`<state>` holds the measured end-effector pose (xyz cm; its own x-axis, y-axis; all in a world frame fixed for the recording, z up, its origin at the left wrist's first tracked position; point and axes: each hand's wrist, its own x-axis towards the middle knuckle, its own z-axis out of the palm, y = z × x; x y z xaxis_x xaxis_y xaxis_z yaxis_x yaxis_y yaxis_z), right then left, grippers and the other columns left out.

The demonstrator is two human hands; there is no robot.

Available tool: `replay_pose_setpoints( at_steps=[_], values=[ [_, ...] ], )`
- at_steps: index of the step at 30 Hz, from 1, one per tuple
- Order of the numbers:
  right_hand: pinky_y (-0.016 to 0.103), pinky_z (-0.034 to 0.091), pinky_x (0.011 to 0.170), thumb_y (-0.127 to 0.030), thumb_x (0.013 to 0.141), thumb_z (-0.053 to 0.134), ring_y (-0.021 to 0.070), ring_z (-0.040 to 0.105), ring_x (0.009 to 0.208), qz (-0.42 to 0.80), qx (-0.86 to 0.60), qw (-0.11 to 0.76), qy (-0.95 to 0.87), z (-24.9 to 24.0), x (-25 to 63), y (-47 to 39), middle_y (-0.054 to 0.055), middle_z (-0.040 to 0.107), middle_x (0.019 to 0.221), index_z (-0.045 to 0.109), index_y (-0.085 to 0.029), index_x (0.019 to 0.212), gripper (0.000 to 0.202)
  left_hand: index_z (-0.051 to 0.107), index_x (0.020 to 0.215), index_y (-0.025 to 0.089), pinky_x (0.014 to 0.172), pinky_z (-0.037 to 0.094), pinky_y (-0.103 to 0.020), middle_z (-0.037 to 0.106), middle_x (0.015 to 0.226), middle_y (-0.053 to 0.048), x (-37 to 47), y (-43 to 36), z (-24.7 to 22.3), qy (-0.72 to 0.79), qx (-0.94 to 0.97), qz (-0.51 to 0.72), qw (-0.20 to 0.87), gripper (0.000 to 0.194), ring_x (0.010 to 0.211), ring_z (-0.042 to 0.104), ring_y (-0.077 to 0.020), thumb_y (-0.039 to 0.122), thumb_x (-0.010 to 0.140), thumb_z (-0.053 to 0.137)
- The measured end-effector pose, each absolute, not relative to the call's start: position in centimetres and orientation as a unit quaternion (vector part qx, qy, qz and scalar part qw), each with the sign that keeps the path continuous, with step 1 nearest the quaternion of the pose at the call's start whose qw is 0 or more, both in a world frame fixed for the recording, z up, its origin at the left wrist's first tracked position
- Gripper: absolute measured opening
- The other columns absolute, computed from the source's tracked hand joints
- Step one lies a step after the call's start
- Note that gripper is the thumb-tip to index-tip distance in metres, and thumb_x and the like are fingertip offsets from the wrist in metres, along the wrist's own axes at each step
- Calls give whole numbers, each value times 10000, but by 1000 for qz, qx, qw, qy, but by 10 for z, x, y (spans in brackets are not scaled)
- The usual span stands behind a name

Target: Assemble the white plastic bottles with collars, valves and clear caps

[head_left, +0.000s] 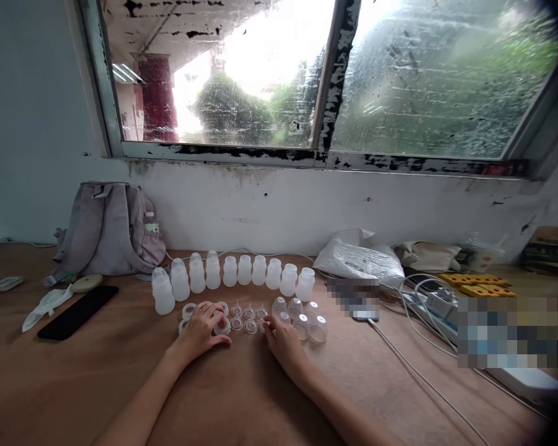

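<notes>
A curved row of several white translucent bottles point(242, 272) stands on the brown table point(242, 396) below the window. In front of them lie white ring collars point(187, 310), small clear teats point(248, 314) and clear dome caps point(314, 325). My left hand point(203, 331) rests palm down over the ring collars, fingertips touching one ring. My right hand point(281, 337) lies beside the teats and caps, its fingertips at a small clear piece; whether it grips that piece cannot be told.
A grey backpack point(109, 229) leans on the wall at the left, with a black phone point(78, 311) and a white remote point(5, 284) near it. A white bag point(360, 257), cables point(418, 371) and a power strip point(439, 303) lie at the right.
</notes>
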<state>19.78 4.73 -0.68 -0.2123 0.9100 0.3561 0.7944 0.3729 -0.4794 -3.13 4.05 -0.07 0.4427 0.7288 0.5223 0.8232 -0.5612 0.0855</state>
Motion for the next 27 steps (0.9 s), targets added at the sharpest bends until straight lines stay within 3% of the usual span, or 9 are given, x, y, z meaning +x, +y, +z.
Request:
replay_pose_setpoints(
  at_steps=[13,22,27],
  values=[
    [239,402,657,-165,827,382,180,613,748,105,-560,307,-762,-9,195,52,68,667,808,582,-155,870,205,493,715,197,846,365,-374,540,947,-36,-28,39,0,-469,-838,-265,91,268,920,484,-215,437,690,611],
    [238,416,645,-142,806,380,171,612,735,112,-542,352,-755,-11,196,51,80,658,832,502,-134,1036,260,505,712,200,827,376,-368,539,939,-39,-28,35,4,-476,-833,-268,87,223,921,487,-218,416,738,555],
    [217,378,599,-179,829,334,149,598,695,58,-511,328,-793,-5,199,38,42,642,791,543,-171,886,217,507,708,196,818,377,-362,537,917,-38,-27,35,5,-478,-833,-264,89,212,900,490,-211,400,767,514]
  ],
)
